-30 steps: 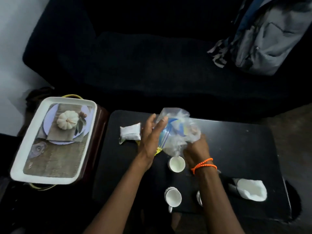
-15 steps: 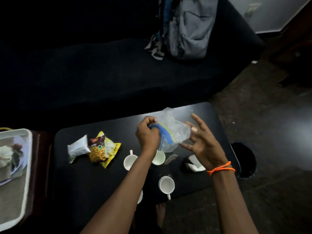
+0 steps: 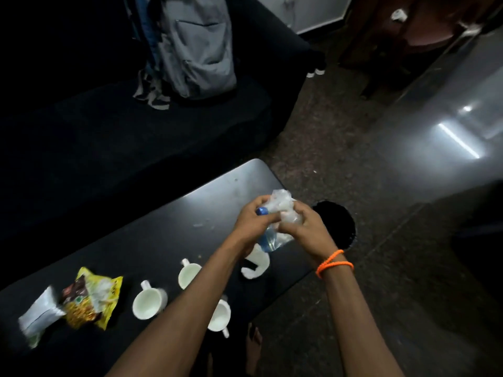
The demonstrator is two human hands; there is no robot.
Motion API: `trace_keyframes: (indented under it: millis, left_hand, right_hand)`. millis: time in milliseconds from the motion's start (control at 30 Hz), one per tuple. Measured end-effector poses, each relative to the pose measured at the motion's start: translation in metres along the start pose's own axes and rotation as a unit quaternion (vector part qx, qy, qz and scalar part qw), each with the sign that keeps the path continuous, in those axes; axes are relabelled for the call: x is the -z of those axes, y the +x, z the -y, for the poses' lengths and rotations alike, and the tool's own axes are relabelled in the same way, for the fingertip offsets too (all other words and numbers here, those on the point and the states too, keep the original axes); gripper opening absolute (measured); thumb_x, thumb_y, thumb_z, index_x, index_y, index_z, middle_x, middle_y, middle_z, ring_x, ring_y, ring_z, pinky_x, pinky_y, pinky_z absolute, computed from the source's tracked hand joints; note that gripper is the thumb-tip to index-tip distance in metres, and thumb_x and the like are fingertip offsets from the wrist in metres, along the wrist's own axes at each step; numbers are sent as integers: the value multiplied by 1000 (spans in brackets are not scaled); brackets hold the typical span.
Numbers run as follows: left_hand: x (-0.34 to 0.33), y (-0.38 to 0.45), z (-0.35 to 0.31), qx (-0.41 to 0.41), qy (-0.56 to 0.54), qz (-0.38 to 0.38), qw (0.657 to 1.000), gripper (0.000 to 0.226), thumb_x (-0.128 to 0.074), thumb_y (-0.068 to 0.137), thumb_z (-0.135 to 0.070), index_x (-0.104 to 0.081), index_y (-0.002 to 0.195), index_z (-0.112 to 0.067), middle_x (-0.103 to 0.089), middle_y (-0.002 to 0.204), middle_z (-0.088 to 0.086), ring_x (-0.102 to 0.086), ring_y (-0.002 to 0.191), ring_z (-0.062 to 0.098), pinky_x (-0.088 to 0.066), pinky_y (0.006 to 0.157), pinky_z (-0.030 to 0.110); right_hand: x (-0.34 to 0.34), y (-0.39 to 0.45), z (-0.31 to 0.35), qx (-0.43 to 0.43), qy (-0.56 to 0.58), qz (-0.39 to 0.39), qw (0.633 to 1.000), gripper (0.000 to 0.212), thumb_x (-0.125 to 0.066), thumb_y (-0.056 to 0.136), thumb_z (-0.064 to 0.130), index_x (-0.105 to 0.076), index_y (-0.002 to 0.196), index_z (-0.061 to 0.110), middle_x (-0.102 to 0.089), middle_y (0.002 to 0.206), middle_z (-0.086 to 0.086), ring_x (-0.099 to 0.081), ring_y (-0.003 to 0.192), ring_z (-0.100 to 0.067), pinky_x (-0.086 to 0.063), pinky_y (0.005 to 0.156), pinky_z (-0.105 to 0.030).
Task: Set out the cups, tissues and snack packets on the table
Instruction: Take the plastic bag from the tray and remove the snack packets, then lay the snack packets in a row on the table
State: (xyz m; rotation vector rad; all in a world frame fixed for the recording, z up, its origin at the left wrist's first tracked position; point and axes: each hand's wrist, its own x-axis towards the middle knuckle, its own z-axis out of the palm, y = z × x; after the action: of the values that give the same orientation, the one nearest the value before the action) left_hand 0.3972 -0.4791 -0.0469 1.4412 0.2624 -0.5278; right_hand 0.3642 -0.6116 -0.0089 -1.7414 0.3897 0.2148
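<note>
Both hands crumple a clear plastic bag (image 3: pixel 280 205) with blue print over the right end of the black table (image 3: pixel 168 229). My left hand (image 3: pixel 253 224) and my right hand (image 3: pixel 302 229), which wears an orange wrist string, squeeze it together. Three white cups stand on the table: one (image 3: pixel 148 303) at the middle, one (image 3: pixel 187 274) behind it, one (image 3: pixel 220 317) partly hidden under my left forearm. White tissue (image 3: pixel 255 263) lies below the hands. A yellow snack packet (image 3: pixel 92 297) and a white packet (image 3: pixel 38 315) lie at the left.
A dark sofa (image 3: pixel 136 137) runs behind the table with a grey backpack (image 3: pixel 190 47) on it. A round black object (image 3: pixel 337 224) sits on the floor by the table's right end. My bare foot (image 3: pixel 253 346) is under the near table edge.
The view has swung right. My right hand, spread open half a second ago, has closed on the plastic bag, and both hands have bunched it small and moved it toward the table's right end.
</note>
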Motion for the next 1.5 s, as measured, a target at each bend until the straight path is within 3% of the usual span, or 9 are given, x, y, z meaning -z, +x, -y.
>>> trace_keyframes:
  millis: [67, 133, 333, 467, 667, 800, 1033, 1267, 1500]
  left_hand:
    - [-13, 11, -3, -10, 26, -9, 1000, 37, -74, 78, 11, -72, 94, -22, -76, 87, -6, -70, 83, 10, -61, 78, 29]
    - [-35, 17, -8, -26, 47, 14, 998, 40, -70, 76, 16, -70, 88, -23, -72, 79, -11, -68, 74, 1, -58, 71, 23]
    - [-119, 37, -15, -101, 134, 117, 979, 55, -81, 74, 5, -66, 122, -18, -66, 125, 2, -65, 110, 5, -54, 95, 26]
    - [-148, 50, -17, -114, 176, 84, 974, 86, -80, 75, 2, -47, 151, -22, -47, 153, 4, -48, 139, 17, -49, 110, 37]
    - [-131, 61, 13, -113, 181, 37, 976, 65, -76, 82, 0, -57, 141, -19, -60, 142, 0, -58, 128, 13, -52, 78, 8]
    - [-109, 65, 27, -93, 192, 1, 977, 58, -76, 83, -2, -61, 137, -19, -65, 132, 0, -62, 121, 13, -57, 86, 22]
    - [-42, 49, 39, -59, 143, -90, 984, 46, -74, 79, -2, -71, 122, -19, -73, 113, -1, -68, 102, 15, -61, 95, 46]
    - [60, 12, 39, -51, 79, -175, 980, 41, -71, 80, -2, -71, 113, -26, -73, 105, -2, -67, 89, 12, -60, 94, 48]
    - [190, -49, 54, -52, 51, -289, 955, 36, -68, 84, 3, -72, 109, -22, -74, 103, 0, -69, 94, 11, -59, 91, 32]
  right_hand:
    - [38, -4, -5, -68, 210, 21, 975, 49, -69, 81, 6, -63, 126, 23, -68, 122, -1, -65, 103, -17, -50, 86, -42]
    - [63, -4, -6, -104, 233, 7, 967, 47, -71, 85, 34, -57, 128, 43, -70, 120, 16, -68, 102, -12, -52, 78, -39]
    - [118, 18, -22, 7, 64, -246, 967, 42, -71, 80, -5, -64, 114, 19, -71, 106, -2, -67, 97, -22, -54, 85, -35]
    - [159, 35, -47, 148, -177, -466, 854, 45, -66, 74, 1, -63, 117, 16, -60, 119, -12, -56, 112, -23, -39, 104, -18]
    - [185, 69, -108, -83, -331, -254, 905, 75, -83, 74, 32, -52, 141, 19, -38, 156, -11, -25, 148, -35, -27, 118, -53]
    - [183, 75, -121, -26, -298, -329, 896, 61, -81, 73, 24, -63, 129, 7, -58, 135, -21, -48, 132, -40, -40, 109, -48]
    - [94, 82, -105, 20, -269, -218, 938, 53, -78, 76, 12, -63, 126, 2, -66, 117, -25, -60, 110, -41, -46, 99, -43]
    - [-55, 82, -52, 117, -257, -76, 956, 46, -75, 80, 9, -63, 125, 5, -66, 118, -20, -63, 110, -36, -49, 99, -44]
    - [-223, 49, -18, 187, -340, 111, 915, 39, -69, 84, 19, -65, 122, 10, -67, 117, -16, -60, 112, -34, -50, 95, -44]
